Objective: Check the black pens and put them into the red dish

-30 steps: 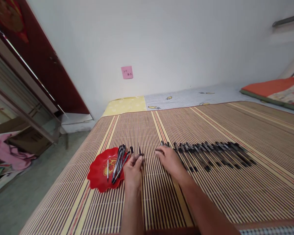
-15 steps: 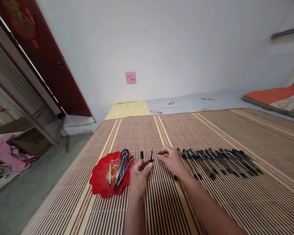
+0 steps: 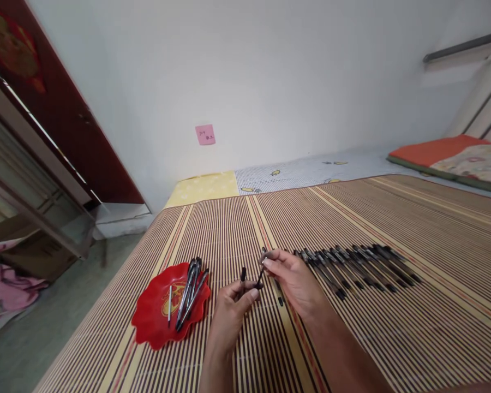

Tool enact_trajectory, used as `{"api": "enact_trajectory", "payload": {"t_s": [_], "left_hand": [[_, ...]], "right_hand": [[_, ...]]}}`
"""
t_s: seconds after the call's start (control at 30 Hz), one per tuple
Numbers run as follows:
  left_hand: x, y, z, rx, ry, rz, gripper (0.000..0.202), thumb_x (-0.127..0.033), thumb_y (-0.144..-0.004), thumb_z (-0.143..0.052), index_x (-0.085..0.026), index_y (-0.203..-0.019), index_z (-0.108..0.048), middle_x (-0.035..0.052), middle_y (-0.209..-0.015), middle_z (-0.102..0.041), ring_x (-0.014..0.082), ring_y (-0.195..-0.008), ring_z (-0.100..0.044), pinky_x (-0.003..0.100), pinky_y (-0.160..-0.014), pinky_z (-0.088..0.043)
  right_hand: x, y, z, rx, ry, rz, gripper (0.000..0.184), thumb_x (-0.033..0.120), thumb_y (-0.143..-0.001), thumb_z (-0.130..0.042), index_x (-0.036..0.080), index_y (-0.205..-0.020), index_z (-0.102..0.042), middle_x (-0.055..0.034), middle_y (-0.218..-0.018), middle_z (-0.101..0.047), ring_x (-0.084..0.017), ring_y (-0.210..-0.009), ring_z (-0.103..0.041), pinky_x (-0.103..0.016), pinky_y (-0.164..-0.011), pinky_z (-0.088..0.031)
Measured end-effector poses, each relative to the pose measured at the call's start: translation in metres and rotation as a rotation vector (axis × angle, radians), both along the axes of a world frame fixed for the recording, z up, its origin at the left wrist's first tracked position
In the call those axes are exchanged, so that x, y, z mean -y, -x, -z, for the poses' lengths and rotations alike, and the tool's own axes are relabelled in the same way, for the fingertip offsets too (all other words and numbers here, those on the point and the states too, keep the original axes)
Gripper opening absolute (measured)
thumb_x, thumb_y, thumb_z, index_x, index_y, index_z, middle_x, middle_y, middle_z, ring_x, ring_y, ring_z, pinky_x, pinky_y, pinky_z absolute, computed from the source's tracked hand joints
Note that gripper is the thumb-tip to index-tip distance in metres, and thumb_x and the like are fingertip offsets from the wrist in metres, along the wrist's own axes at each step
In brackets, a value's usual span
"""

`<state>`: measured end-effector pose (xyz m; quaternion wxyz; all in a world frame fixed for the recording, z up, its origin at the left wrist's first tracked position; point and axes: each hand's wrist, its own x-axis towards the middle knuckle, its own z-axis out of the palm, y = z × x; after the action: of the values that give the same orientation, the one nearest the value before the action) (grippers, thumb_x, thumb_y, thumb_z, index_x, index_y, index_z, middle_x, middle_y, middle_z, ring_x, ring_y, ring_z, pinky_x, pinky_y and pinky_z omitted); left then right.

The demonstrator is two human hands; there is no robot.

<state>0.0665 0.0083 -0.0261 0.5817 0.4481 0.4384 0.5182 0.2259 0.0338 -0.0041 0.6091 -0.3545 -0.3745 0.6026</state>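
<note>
My left hand (image 3: 234, 305) is closed around a dark pen (image 3: 259, 277), its thin end pointing up between thumb and fingers. A second short black piece, like a pen cap (image 3: 243, 274), sticks up by the same fingers. My right hand (image 3: 291, 275) pinches at the upper end of the pen; a small dark part there is mostly hidden by the fingertips. Under the right hand, one pen (image 3: 280, 297) lies on the mat, partly covered. A row of several black pens (image 3: 352, 267) lies slanted to the right.
A red scalloped plate (image 3: 147, 322) at left holds several clear-barrelled pens (image 3: 193, 295) and a white refill (image 3: 169, 305). A striped bamboo mat (image 3: 221, 234) covers the bed. Folded orange bedding (image 3: 433, 153) lies far right. A pink note (image 3: 205, 135) is on the wall.
My right hand has come left to meet the pen in my left hand; they were apart before. The whole view has shifted slightly.
</note>
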Motion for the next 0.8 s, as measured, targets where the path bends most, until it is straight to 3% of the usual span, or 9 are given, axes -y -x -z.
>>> {"api": "enact_trajectory", "payload": {"t_s": [0.27, 0.43, 0.63, 0.8], "left_hand": [[0.0005, 0.0006, 0.0030, 0.044, 0.016, 0.020, 0.026, -0.034, -0.066, -0.086, -0.015, -0.083, -0.079, 0.0053, -0.077, -0.071, 0.0135, -0.069, -0.058, 0.023, -0.067, -0.044], [0.0003, 0.0025, 0.0019, 0.052, 0.021, 0.044, 0.024, -0.034, -0.069, -0.084, -0.015, -0.084, -0.079, 0.0026, -0.071, -0.067, 0.0111, -0.064, -0.054, 0.022, -0.065, -0.043], [0.0014, 0.0024, 0.0032, 0.115, 0.037, 0.043, 0.023, -0.032, -0.068, -0.085, -0.016, -0.083, -0.078, 0.0027, -0.073, -0.068, 0.0115, -0.068, -0.056, 0.022, -0.067, -0.043], [0.0021, 0.0025, 0.0031, 0.161, 0.068, 0.053, 0.025, -0.032, -0.065, -0.087, -0.015, -0.081, -0.078, 0.0014, -0.068, -0.066, 0.0072, -0.057, -0.048, 0.017, -0.054, -0.035]], "right_hand": [[0.0038, -0.0043, -0.0065, 0.002, -0.022, -0.063, 0.023, 0.031, -0.067, -0.083, 0.019, -0.084, -0.072, 0.0001, -0.080, -0.067, -0.013, -0.071, -0.058, -0.027, -0.071, -0.047], [0.0012, -0.0042, -0.0051, -0.043, -0.049, -0.030, 0.021, 0.030, -0.069, -0.082, 0.020, -0.084, -0.072, -0.0001, -0.083, -0.068, -0.012, -0.072, -0.058, -0.026, -0.072, -0.047], [0.0021, -0.0043, -0.0058, 0.116, -0.086, -0.062, 0.022, 0.032, -0.070, -0.081, 0.020, -0.087, -0.073, -0.0007, -0.082, -0.068, -0.015, -0.077, -0.060, -0.028, -0.075, -0.047], [0.0013, -0.0045, -0.0071, 0.113, -0.063, -0.104, 0.021, 0.032, -0.069, -0.081, 0.019, -0.084, -0.072, 0.0016, -0.074, -0.064, -0.012, -0.067, -0.056, -0.025, -0.066, -0.045]]}}
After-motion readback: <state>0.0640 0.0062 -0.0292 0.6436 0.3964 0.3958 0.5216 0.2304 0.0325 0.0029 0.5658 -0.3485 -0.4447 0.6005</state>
